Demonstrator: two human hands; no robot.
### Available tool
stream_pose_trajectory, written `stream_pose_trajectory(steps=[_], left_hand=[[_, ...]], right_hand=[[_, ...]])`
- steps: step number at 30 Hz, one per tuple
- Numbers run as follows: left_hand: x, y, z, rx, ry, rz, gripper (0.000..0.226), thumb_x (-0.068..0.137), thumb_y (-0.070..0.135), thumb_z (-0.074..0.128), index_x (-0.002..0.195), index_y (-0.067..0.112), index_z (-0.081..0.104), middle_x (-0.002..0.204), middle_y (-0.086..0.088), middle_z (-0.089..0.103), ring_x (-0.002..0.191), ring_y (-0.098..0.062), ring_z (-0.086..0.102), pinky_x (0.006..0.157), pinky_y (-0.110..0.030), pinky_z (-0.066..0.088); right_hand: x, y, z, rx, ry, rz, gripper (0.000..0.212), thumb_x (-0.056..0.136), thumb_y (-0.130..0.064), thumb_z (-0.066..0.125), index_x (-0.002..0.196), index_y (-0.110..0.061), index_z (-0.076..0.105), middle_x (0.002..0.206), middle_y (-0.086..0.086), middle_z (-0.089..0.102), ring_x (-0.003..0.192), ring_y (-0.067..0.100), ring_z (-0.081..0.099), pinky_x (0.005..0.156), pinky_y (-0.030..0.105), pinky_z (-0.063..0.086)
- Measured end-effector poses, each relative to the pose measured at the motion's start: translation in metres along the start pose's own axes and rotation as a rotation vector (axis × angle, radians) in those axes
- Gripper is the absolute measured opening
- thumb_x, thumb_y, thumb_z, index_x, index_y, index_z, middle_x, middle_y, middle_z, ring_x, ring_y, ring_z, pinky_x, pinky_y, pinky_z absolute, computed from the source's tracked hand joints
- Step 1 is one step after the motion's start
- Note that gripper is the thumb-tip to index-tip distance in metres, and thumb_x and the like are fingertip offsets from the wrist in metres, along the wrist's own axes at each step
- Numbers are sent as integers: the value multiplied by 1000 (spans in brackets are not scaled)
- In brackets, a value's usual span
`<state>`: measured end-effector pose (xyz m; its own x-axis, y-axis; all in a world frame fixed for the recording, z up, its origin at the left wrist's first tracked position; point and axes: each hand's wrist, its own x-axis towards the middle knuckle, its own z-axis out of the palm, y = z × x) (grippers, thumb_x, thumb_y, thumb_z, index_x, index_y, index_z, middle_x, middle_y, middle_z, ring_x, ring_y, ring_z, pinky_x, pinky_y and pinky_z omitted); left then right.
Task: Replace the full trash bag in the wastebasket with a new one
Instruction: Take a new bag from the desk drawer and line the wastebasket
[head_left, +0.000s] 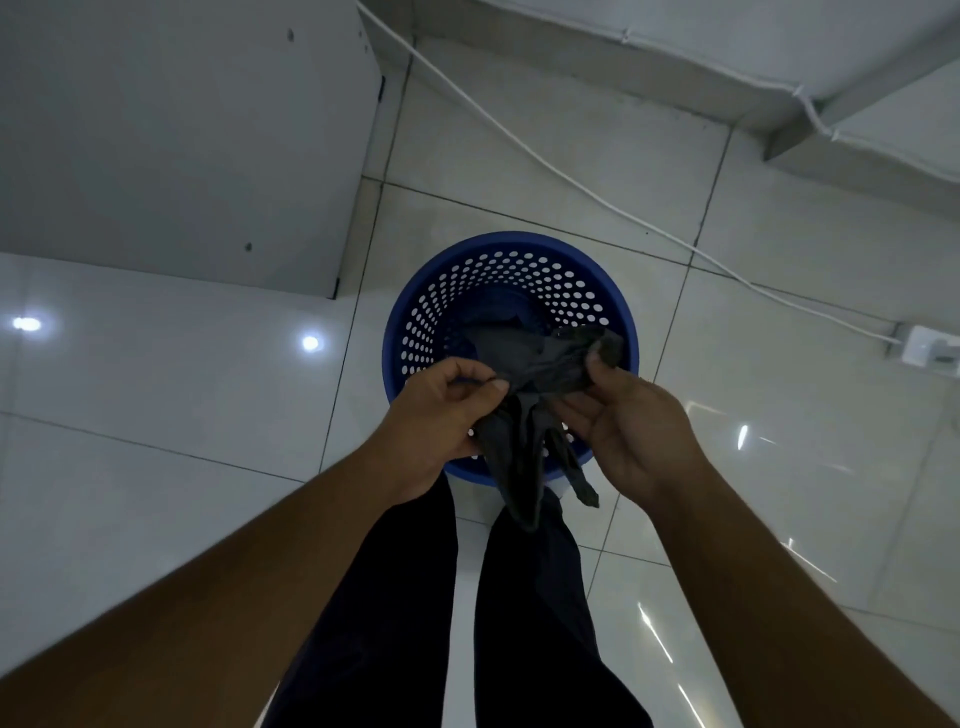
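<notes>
We stand on a glossy white tiled floor (156, 415) that throws back ceiling lights, our dark trouser legs (519, 597) straight below. Nearest to us, both hands work a limp black trash bag (524, 374) held over the near rim of the wastebasket. Our left hand (441, 415) pinches one edge of the film between thumb and forefinger, the other fingers curled in. Our right hand (628, 426) grips the opposite edge under its thumb, with the fingers half open beneath. The rest of the bag hangs bunched and twisted between our wrists, its tail dangling toward our legs.

Just beyond, the blue perforated wastebasket (511, 291) sits on the tiles. No full bag shows in it, so we judge the new liner is being opened for fitting.

The risk we see is the thin film: its layers may cling and refuse to part, and a hard tug between the two pinches could tear it. If the mouth is spread unevenly, one side could slip off the rim and fall inside.

Farther out, a white cabinet (182, 130) stands to the left, apart from the basket. A white cable (571, 182) crosses the floor behind it to a power strip (930, 353) at the right. Neither blocks our reach, though the cable could snag a foot.
</notes>
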<state>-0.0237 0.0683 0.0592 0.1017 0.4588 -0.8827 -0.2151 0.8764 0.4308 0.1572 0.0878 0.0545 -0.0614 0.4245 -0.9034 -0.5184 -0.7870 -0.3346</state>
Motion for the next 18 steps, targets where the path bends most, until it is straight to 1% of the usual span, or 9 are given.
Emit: stream_pose_trajectory(steps=[2,3,5,7,9,11,14,16,18], left_hand=[[-1,-1,0,21,-44,-8,9,95,10,58,102,11,63,86,-8,71,81,-22,67,82,-43,59],[-1,-1,1,32,-59,-11,10,95,10,57,102,12,64,87,-8,71,82,-23,68,83,-42,59],[-1,-3,4,47,-61,-15,11,96,11,56,103,14,64,87,-7,72,81,-23,69,81,-41,59],[-1,-7,7,29,-41,-21,10,97,12,55,103,14,63,87,-7,73,81,-22,70,79,-39,60],[1,-10,8,-37,10,-42,10,98,15,54,105,15,61,94,-11,72,84,-25,69,81,-42,59],[4,-10,4,-119,87,-63,11,98,18,53,107,15,60,101,-14,70,88,-28,66,82,-45,57],[9,-5,-8,-148,216,-83,13,99,20,50,104,14,61,111,-18,68,96,-31,64,79,-45,57],[11,1,-14,-173,238,-124,16,100,22,48,103,15,62,115,-17,67,102,-30,63,78,-46,58],[11,7,-16,-179,221,-197,19,100,30,49,103,16,62,112,-12,67,103,-28,64,76,-47,58]], right_hand=[[-6,-1,5,47,-107,-7,35,97,-13,52,126,6,57,122,22,67,114,34,65,96,42,53],[-9,0,8,-10,-175,-1,34,95,-13,54,124,5,59,121,21,67,114,32,65,96,42,53],[-15,3,13,-297,-234,5,30,90,-12,62,117,2,65,114,18,71,106,29,69,91,40,57],[-14,7,16,-590,-154,-52,26,88,-12,68,111,0,69,104,15,75,100,29,71,85,37,59],[-7,8,12,-653,-7,-112,17,91,-13,66,105,-6,71,101,12,75,99,30,71,86,38,59],[-1,4,4,-489,76,-76,16,96,-10,57,107,-12,69,106,9,74,101,28,70,89,40,57],[5,-5,-13,-178,44,20,28,98,0,47,121,-7,62,111,17,70,101,34,69,87,44,58],[7,-9,-23,-49,29,41,33,98,2,44,128,-2,57,118,21,68,104,36,67,81,43,60],[7,-10,-28,16,12,73,35,99,0,43,131,2,54,122,21,66,105,32,67,79,39,61]])
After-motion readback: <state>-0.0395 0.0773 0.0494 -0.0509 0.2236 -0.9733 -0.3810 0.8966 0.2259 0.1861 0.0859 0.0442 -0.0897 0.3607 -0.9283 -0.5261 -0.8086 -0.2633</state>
